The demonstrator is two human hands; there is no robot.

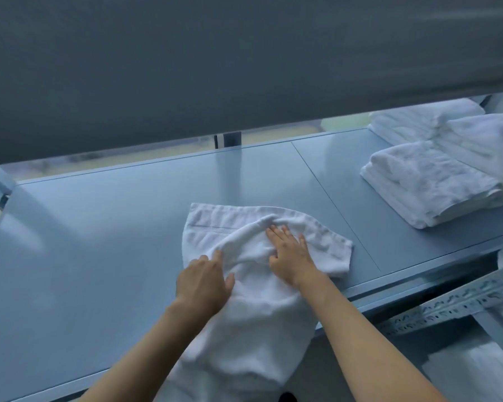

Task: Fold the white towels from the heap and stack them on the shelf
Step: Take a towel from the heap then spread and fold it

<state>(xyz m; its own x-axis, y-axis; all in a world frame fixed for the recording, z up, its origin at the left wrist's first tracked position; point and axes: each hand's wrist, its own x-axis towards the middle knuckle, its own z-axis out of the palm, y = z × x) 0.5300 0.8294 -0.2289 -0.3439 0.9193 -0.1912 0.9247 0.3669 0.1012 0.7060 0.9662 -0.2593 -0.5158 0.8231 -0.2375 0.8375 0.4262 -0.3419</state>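
Note:
A white towel (262,300) lies rumpled on the pale blue shelf (99,227), its near end hanging over the front edge. My right hand (291,253) rests flat on the towel's upper part with fingers straight. My left hand (205,281) lies on the towel's left edge, fingers relaxed and thumb on the cloth. At the right end of the shelf stand stacks of folded white towels (430,184), with more folded towels (418,120) behind them.
The underside of the shelf above (244,59) hangs low over the back of the work surface. A perforated metal rail (462,300) runs at the lower right, with more white cloth (476,369) on the level below.

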